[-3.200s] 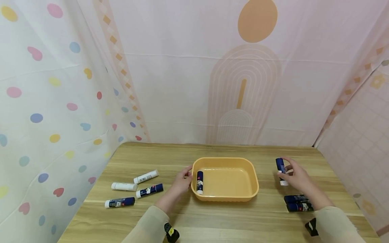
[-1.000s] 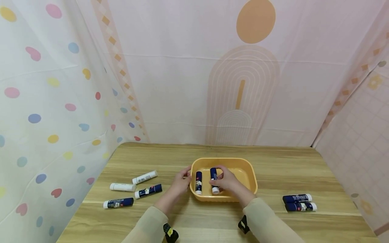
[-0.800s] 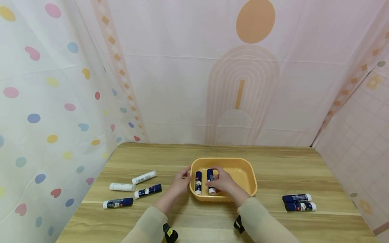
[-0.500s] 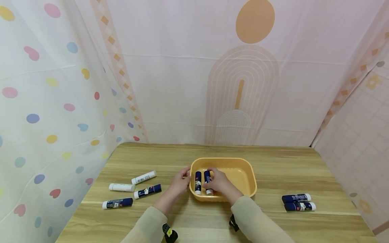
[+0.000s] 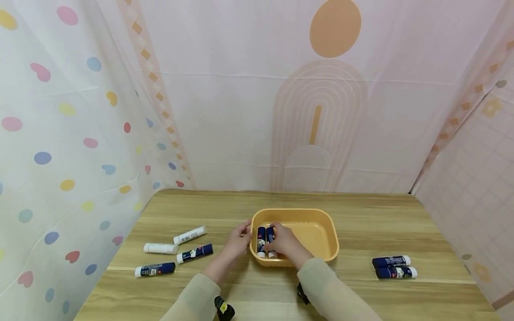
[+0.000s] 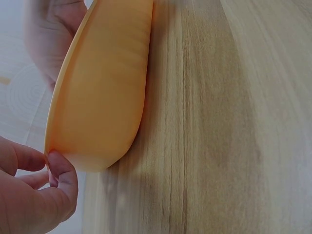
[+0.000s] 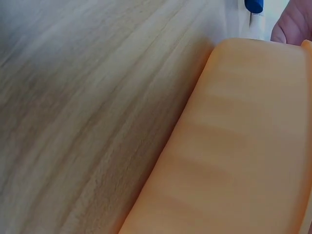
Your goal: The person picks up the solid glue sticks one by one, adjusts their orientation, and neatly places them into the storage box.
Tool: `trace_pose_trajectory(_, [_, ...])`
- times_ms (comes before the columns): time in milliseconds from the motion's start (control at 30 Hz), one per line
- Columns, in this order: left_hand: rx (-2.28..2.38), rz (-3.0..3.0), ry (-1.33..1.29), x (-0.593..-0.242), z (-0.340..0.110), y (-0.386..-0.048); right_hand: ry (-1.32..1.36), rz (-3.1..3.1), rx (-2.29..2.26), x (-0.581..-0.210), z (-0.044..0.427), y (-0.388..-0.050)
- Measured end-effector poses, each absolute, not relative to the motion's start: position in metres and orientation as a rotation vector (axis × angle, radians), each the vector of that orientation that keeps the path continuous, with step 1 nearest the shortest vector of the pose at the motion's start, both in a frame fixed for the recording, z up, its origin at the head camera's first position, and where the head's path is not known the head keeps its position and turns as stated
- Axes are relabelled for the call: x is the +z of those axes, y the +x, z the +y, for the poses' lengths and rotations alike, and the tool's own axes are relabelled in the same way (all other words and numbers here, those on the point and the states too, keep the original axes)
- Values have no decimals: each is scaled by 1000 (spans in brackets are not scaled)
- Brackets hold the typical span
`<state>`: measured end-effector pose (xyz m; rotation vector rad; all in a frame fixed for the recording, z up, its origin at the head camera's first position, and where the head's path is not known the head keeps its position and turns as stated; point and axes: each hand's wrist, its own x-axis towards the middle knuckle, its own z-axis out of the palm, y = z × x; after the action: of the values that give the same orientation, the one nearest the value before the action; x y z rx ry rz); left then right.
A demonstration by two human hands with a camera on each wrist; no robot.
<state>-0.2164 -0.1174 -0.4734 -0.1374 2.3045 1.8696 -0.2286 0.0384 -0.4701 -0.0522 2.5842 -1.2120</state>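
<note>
The left hand (image 5: 238, 241) pinches the left rim of a yellow-orange tray (image 5: 331, 249); in the left wrist view the thumb and a finger of that hand (image 6: 41, 187) meet at the rim of the tray (image 6: 100, 92). Inside the tray at its left end lies a blue glue stick (image 5: 261, 236) with a white cap. Right beside it, the right hand (image 5: 286, 242) holds a second blue glue stick (image 5: 272, 254) between thumb and fingers. The right wrist view shows the outer wall of the tray (image 7: 234, 141), with the right hand's fingers out of sight.
Left of the tray lie two white sticks (image 5: 190, 234) (image 5: 160, 248) and two blue glue sticks (image 5: 195, 253) (image 5: 155, 269). Two more blue glue sticks (image 5: 391, 261) (image 5: 396, 272) lie side by side at the right. A patterned curtain (image 5: 225, 111) hangs behind the wooden table (image 5: 361, 303).
The right hand has carried a blue glue stick from the table's right side into the tray, then leftward until beside the other stick. The left hand has stayed on the rim.
</note>
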Motion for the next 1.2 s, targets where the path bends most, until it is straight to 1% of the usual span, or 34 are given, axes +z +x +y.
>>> trace_pose_trajectory(367, [1848, 2314, -143, -473, -118, -216, -104, 2620, -1174, -476, 37, -230])
trace_pose_trajectory(600, [1842, 2313, -158, -474, -119, -217, -85, 2584, -1186, -471, 42, -227])
trace_pose_trajectory(767, [1859, 2322, -138, -476, -119, -217, -139, 2596, -1174, -463, 46, -224])
trace_pose_trajectory(933, [1863, 2334, -137, -477, -119, -217, -263, 2606, -1181, -459, 53, -223])
trace_pose_trajectory(1200, [1872, 2314, -152, -476, -117, -216, -565, 2685, -1248, -459, 77, -222])
